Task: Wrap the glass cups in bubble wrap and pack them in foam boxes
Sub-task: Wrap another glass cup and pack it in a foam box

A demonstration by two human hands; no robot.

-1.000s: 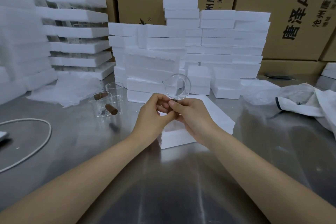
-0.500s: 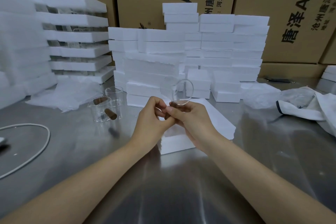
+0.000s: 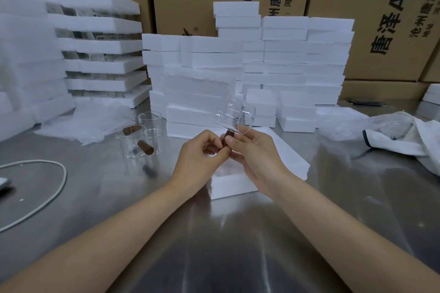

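A clear glass cup with a short brown wooden handle is tilted in the air above an open white foam box. My left hand and my right hand both pinch the handle, with the cup body sticking up past my fingertips. Two more glass cups with brown handles stand on the steel table to the left. Thin white wrap sheets lie behind them.
Stacks of white foam boxes fill the back of the table, with taller stacks at the left. Cardboard cartons stand behind. A white cable loops at the left. A crumpled white bag lies at the right.
The cup has turned in my hands, its mouth swinging from facing me toward the right. Both hands stay on the handle.
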